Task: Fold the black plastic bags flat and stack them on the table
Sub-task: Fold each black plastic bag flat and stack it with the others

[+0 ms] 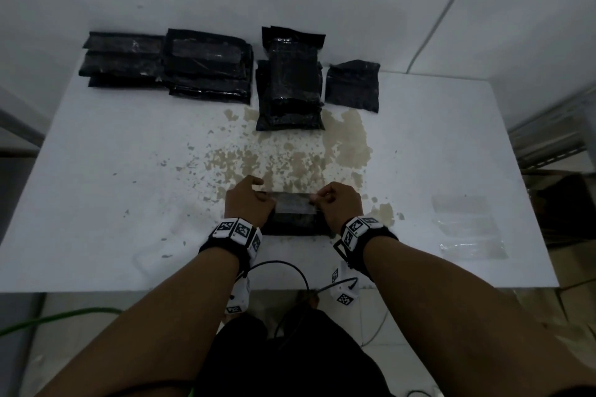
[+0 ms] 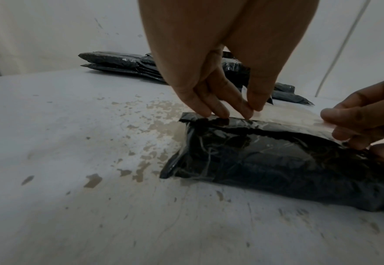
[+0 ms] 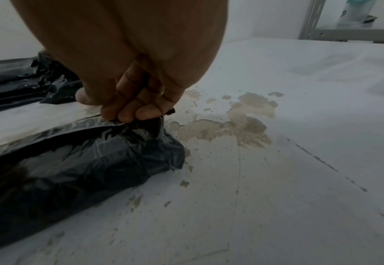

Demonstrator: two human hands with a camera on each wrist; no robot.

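Note:
A folded black plastic bag (image 1: pixel 295 219) in a clear sleeve lies near the table's front edge between my hands. My left hand (image 1: pixel 258 193) pinches the sleeve's clear flap (image 2: pixel 284 114) at the bag's far left corner, thumb against fingertips (image 2: pixel 247 111). My right hand (image 1: pixel 317 200) pinches the same flap at the far right corner, its fingers (image 3: pixel 136 112) curled tight on the plastic. The flap stands up from the bag's far edge (image 2: pixel 254 125). At the back lie three stacks of folded black bags (image 1: pixel 124 58) (image 1: pixel 208 66) (image 1: pixel 290 80) and a single one (image 1: pixel 352 85).
The white table (image 1: pixel 113 171) has brown worn patches (image 1: pixel 290 158) in its middle. Clear empty sleeves (image 1: pixel 467 229) lie at the front right. A metal shelf (image 1: pixel 548 138) stands right of the table. Cables (image 1: pixel 283 271) hang at the front edge.

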